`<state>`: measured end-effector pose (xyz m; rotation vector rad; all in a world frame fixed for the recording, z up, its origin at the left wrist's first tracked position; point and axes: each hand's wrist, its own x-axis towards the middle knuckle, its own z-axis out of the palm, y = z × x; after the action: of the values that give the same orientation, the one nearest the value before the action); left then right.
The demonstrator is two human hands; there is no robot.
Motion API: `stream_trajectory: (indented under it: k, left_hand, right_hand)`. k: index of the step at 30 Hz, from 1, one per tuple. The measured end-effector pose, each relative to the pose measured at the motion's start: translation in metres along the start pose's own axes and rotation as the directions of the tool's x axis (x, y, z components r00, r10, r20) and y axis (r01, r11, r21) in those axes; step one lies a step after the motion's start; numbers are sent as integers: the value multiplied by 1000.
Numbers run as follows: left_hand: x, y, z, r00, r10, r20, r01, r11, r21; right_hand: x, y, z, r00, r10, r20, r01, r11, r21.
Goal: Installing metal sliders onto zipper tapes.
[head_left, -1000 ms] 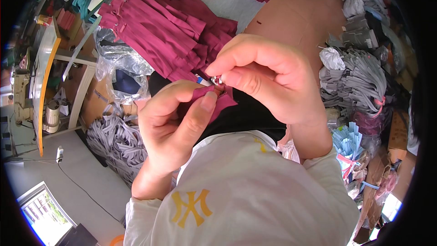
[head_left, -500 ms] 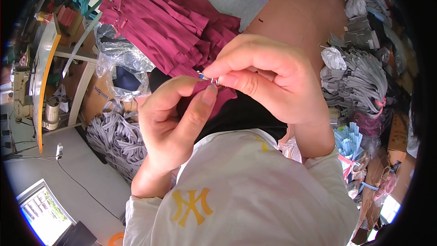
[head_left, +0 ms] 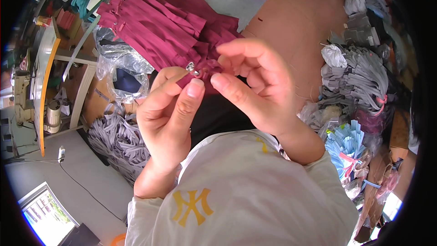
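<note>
Above my lap, my left hand (head_left: 166,109) pinches a maroon zipper (head_left: 185,80) between thumb and forefinger. Shiny metal sliders (head_left: 193,69) show at the zipper's end, just above the left thumb tip. My right hand (head_left: 261,82) is close beside it on the right, thumb and forefinger spread apart. Its thumb tip comes near the loose maroon end (head_left: 212,67); whether they touch I cannot tell. A large bundle of maroon zippers (head_left: 159,23) lies just beyond both hands, small metal parts showing at its far left end.
Grey strips (head_left: 116,132) are heaped at the left, below a clear plastic bag (head_left: 125,57). A table with an orange edge (head_left: 46,86) stands farther left. Bundled grey strips (head_left: 359,77) and light-blue strips (head_left: 344,143) lie at the right. Brown floor (head_left: 296,23) stretches beyond my right hand.
My right thumb and forefinger have parted from the metal piece they pinched. The left hand has turned slightly, bringing the metal sliders up and to the left.
</note>
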<state>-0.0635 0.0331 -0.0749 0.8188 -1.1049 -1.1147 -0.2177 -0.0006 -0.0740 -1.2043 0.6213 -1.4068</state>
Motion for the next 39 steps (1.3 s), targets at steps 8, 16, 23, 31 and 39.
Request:
stream_trajectory:
  k: [8,16,23,31,39]
  left_hand:
    - [2,0,-3,1000,10,-25,-9,999,47]
    - [7,-3,-4,955,295,18,-279,880,385]
    - [8,-1,-6,943,332,0,-291,826,483]
    - [5,-1,-13,999,14,-49,-13,1000,22]
    - [3,3,-7,999,-22,-27,18,987,-161]
  right_hand:
    - [9,-2,-10,973,-178,148,215,932,-291]
    - [18,-8,-16,934,-237,267,335,839,-428]
    - [24,-10,-7,757,-510,408,653,572,-496]
    - [17,-9,-1,947,-299,117,318,828,-461]
    - [16,-3,0,953,-246,174,294,884,-362]
